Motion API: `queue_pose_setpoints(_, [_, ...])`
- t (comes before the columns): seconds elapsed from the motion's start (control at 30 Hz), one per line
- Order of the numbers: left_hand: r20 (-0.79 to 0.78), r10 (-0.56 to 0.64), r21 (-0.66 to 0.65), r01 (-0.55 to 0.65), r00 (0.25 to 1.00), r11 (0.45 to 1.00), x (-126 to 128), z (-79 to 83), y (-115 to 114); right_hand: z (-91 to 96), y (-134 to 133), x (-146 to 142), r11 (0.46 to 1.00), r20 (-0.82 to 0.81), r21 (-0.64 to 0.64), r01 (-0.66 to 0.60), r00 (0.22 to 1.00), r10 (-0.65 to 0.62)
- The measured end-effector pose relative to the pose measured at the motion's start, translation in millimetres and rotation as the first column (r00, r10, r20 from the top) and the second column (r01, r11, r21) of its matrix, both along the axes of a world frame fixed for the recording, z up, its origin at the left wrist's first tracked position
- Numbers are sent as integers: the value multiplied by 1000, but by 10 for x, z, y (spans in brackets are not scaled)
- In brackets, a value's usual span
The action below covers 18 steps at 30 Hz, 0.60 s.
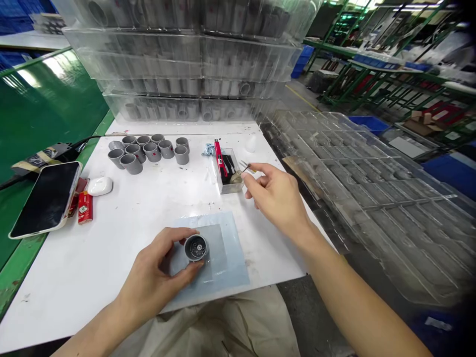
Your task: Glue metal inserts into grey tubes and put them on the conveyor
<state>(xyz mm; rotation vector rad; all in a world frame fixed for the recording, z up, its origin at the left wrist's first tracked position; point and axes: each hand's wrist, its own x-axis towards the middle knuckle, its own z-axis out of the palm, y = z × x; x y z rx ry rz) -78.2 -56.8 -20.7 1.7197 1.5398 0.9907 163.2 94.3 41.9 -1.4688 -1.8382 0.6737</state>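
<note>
My left hand (156, 275) is closed round a small grey cylindrical part (196, 248), open end up, resting on a pale blue mat (226, 258) near the front of the white table (148, 198). My right hand (277, 193) pinches thin metal tweezers (244, 166), whose tips reach over a small clear plastic box (226, 181). A red pen-like tool (219, 157) lies across that box.
Several grey cylinders (148, 151) are grouped at the back of the table. A phone (48, 198), a white earbud case (99, 186) and a red lighter (85, 207) lie at the left. Stacked clear trays (186, 64) stand behind; more trays (372, 183) lie at the right.
</note>
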Motion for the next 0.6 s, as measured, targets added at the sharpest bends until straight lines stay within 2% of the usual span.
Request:
queue_pose_setpoints(0.1, [52,-15,-8,16,999,1000,11,10,9,10,132,-53,999,61,49,-16,998,13])
queue_pose_setpoints(0.23, [88,-54,6,54,995,999,15,14,35,153,94,-23,961,4,270,67,998,-70])
queue_pose_setpoints(0.3, [89,-71,22,69,993,997,13,-3,46,272,-46,-6,900,-74,411,145,989,-126])
queue_pose_setpoints(0.37, [92,-74,36,71,993,997,12,-22,54,380,-268,-9,848,-163,478,230,972,-171])
queue_pose_setpoints(0.43, [96,-71,38,68,993,997,13,-34,61,436,-528,-31,857,-192,445,260,962,-192])
queue_pose_setpoints(0.5, [106,-67,24,65,992,998,14,-30,68,423,-760,-65,908,-138,386,163,983,-118])
queue_pose_setpoints(0.6, [150,-47,-33,52,988,998,4,-3,68,300,-952,-127,950,-78,294,-104,988,132])
